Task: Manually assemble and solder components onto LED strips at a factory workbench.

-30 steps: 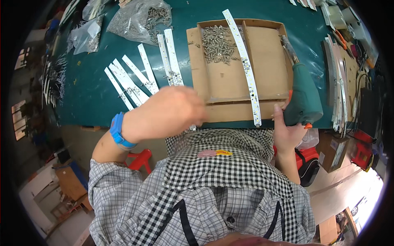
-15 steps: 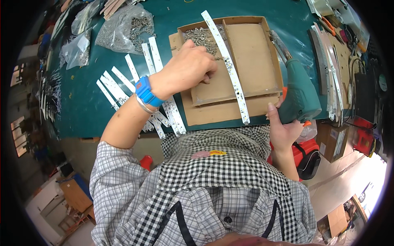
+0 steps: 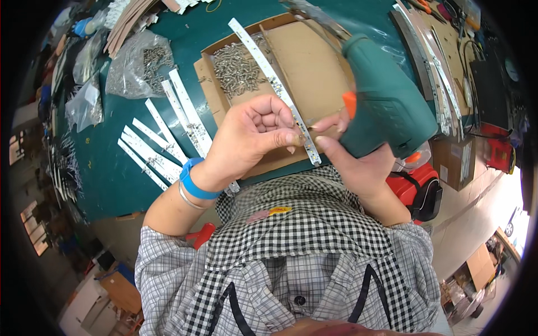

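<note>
My left hand (image 3: 259, 131) is closed in a pinch at the near part of a white LED strip (image 3: 273, 78); whatever sits between its fingertips is too small to make out. The strip lies slantwise across a shallow cardboard tray (image 3: 314, 73). My right hand (image 3: 361, 168) grips a green power drill (image 3: 386, 101) with orange switches, its nose pointing away to the upper left. The thumb and fingertips of that hand come close to the strip's near end, opposite my left fingertips. Small metal screws (image 3: 238, 67) lie heaped in the tray's left compartment.
More white LED strips (image 3: 182, 109) are spread on the green table (image 3: 106, 168) at the left. Behind them lies a clear plastic bag (image 3: 129, 64) of small metal parts. Long strips (image 3: 443, 84) and pliers (image 3: 420, 5) are at the right. A red bag (image 3: 412, 193) is below the table edge.
My left hand has come away from the screw compartment, nearer to me, to the strip. My right hand has moved in to the left with the drill, toward the strip's near end.
</note>
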